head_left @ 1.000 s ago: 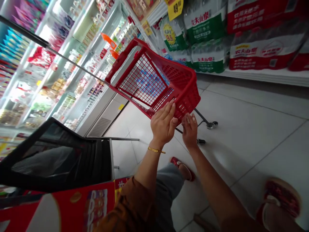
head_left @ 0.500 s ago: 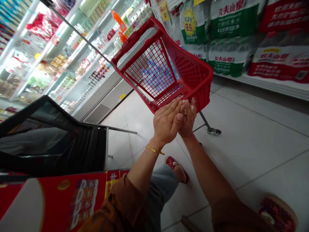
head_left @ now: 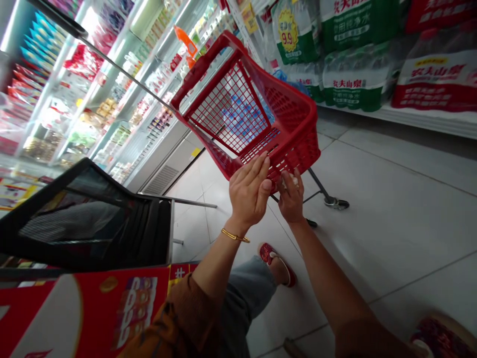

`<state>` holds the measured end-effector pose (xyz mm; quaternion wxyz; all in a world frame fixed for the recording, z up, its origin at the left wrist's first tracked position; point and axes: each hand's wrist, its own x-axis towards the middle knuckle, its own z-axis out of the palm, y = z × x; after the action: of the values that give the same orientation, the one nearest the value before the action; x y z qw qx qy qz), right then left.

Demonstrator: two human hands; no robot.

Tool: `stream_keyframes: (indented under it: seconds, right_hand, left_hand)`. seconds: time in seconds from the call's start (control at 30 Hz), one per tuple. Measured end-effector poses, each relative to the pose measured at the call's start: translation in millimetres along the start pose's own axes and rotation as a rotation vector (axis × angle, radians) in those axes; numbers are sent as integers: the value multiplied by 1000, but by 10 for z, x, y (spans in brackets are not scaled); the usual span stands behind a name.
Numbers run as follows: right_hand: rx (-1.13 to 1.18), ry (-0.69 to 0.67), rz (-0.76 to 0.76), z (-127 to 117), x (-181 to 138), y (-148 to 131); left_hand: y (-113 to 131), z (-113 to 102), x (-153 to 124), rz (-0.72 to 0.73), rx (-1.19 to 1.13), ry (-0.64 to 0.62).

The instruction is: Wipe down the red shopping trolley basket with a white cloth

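Observation:
My left hand [head_left: 249,193], with a gold bangle [head_left: 235,235] at its wrist, is held out with its fingers stretched and the thumb apart. Nothing shows in it. Just to its right is my right hand [head_left: 291,199], lower, with its fingers curled. Small pale bits show at those fingers; I cannot make out what they are. Both hands are in front of the near end of a red shopping cart [head_left: 298,132]. Whether the fingertips touch the cart I cannot tell. Blue-tinted bottles show through its mesh.
A black chair-like frame [head_left: 149,233] stands at left above a red printed box [head_left: 97,308]. Lit refrigerated shelves [head_left: 112,109] line the far left. Shrink-wrapped bottle packs [head_left: 346,82] sit on a low shelf at right. Tiled floor [head_left: 391,199] lies between.
My hands, pressed together before, have come apart. The left has shifted slightly left, and the right is lower with its fingers more curled. The view has shifted a little.

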<state>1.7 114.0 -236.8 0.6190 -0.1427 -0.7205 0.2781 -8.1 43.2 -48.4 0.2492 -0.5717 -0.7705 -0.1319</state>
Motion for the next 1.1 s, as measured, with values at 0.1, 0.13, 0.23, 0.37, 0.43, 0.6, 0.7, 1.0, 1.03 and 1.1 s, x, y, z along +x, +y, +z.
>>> stream_keyframes:
  seconds: [0.1,0.13,0.23,0.37,0.43,0.6,0.7,1.0,1.03,1.1]
  right_hand:
    - [31,-27,29,-6,-104,70]
    - [27,-31,31,-7,-131,92]
    - [-17,-32,21,-14,-192,146]
    - [-23,-6,24,-66,-184,147]
    - [-1,43,19,-115,-90,93]
    - [45,254,-12,-208,464,-174]
    - [-4,252,18,-191,807,-325]
    - [43,68,87,-152,742,-217]
    - [27,57,97,-152,701,-187]
    - [-6,35,122,-146,635,-143]
  left_hand:
    - [17,10,0,-2,13,2]
    - [21,12,-1,-2,15,2]
    - [29,19,-3,-5,25,1]
    - [30,31,-11,-5,38,1]
    - [29,35,-18,3,43,7]
    - [39,38,-48,17,40,30]
    - [67,38,-50,-2,44,50]
    - [136,1,0,-48,-37,40]
    - [135,-1,-1,-48,-40,39]
    - [133,0,-2,-49,-48,36]
